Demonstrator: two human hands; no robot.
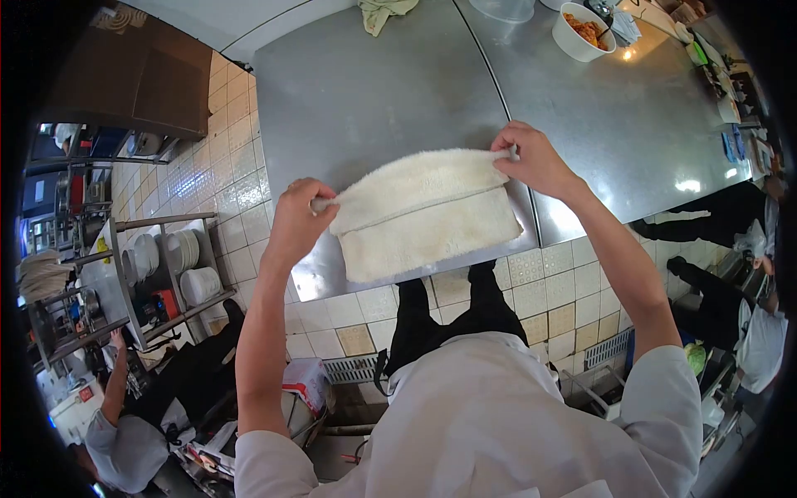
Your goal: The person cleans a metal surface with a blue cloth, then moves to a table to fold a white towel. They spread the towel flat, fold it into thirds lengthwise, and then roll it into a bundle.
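A cream-coloured, fluffy towel point(427, 231) lies near the front edge of the steel table, with one long flap folded over along a crease. My left hand point(299, 216) pinches the towel's far left corner between thumb and fingers. At the far right corner, my right hand point(531, 159) grips the cloth in the same way. Between the two hands the far edge bows outward in a curve. The near part of the towel rests flat on the metal.
The steel table point(374, 91) has a seam beside my right hand. A white tub of orange-red food point(584, 33) and a greenish cloth point(383, 12) are at the far side. Plates stand in a rack point(178, 257) at left. Other people work at the lower left point(133, 448) and right point(760, 332).
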